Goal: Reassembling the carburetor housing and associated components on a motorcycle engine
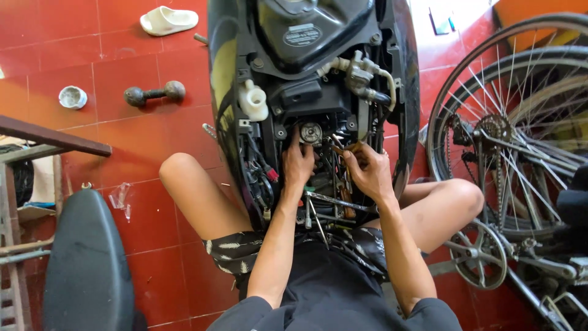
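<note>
As I look down through the head camera, my left hand [298, 164] and right hand [366, 170] are both pushed into the open body of a black scooter [318, 92] that stands on the red tiled floor [122, 67].

The left hand's fingers [294, 140] are stretched out and rest against the frame just below a round metal part [311, 132]; I cannot tell whether they grip anything. The right hand's fingers [353, 155] are curled close together, pinching a small yellowish piece [348, 148] at their tips. Below both wrists a bundle of thin metal rods [324, 205] crosses toward my lap.

Above the left fingers sits a white plastic reservoir [252, 101]; above the right fingers, a pale hose fitting [361, 73].

Well to the left of the left fingers a dark dumbbell [155, 93] and a white sandal [168, 20] lie on the floor. To the right of the right fingers stands a bicycle wheel [508, 141].
</note>
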